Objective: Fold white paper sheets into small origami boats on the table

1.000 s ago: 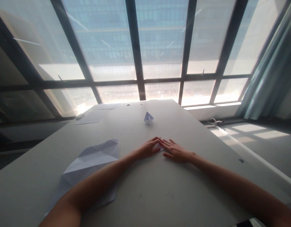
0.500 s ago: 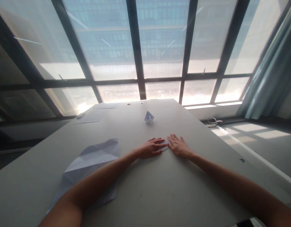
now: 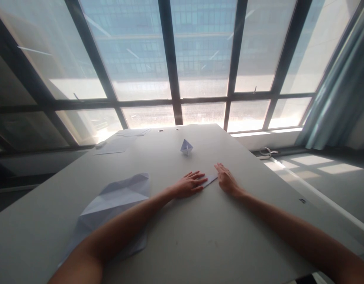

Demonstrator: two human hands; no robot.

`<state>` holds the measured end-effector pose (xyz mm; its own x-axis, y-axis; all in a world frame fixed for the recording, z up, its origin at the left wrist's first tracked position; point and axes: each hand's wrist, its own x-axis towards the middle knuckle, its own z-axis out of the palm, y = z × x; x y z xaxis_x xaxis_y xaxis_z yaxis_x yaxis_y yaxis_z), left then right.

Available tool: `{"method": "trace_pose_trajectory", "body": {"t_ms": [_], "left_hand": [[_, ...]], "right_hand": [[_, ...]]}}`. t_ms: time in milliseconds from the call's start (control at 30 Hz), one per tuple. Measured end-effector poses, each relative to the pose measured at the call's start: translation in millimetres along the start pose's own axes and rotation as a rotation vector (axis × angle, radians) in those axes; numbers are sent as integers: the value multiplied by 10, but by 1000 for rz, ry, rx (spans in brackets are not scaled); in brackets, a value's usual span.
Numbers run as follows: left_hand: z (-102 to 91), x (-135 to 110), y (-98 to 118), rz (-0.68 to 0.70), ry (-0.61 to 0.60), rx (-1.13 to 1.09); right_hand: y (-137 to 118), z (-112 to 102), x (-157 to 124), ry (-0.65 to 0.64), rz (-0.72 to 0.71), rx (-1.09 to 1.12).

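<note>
A small folded piece of white paper [image 3: 210, 180] lies flat on the table, mostly covered by my hands. My left hand [image 3: 190, 184] rests palm down over its left part, fingers spread. At the paper's right end is my right hand [image 3: 227, 180], tipped on its edge with the fingers stretched forward and close together. Whether the right fingers touch the paper is hard to make out. Farther off stands a folded paper boat [image 3: 186, 147]. Beneath and beside my left forearm lies a large creased sheet of paper [image 3: 119, 195].
The white table [image 3: 182, 252] runs toward tall windows. Flat sheets of paper [image 3: 112, 146] lie at its far left. Beyond the right edge, a white cable [image 3: 267, 151] sits near the floor, and a blue-green curtain [image 3: 335, 86] hangs at the far right.
My right hand has slid right and slightly forward, turning onto its edge, so more of the folded paper shows. My left hand has barely moved.
</note>
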<state>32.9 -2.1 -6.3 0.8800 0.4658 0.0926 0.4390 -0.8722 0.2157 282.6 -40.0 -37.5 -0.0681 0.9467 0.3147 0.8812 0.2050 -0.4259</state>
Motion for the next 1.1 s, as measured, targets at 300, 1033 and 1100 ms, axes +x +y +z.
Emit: {"method": "trace_pose_trajectory", "body": {"t_ms": [300,1033,1100], "left_hand": [[63,35,-31,-218,213,-25],[37,23,-48,-150,234,-82],[41,23,-55,-131,233,-85]], "right_hand": [[-287,-76,-140,-255,-349,9],[-309,-142,-112,-378,-286,27],[-315,-115,-102,-351,-248,18]]}}
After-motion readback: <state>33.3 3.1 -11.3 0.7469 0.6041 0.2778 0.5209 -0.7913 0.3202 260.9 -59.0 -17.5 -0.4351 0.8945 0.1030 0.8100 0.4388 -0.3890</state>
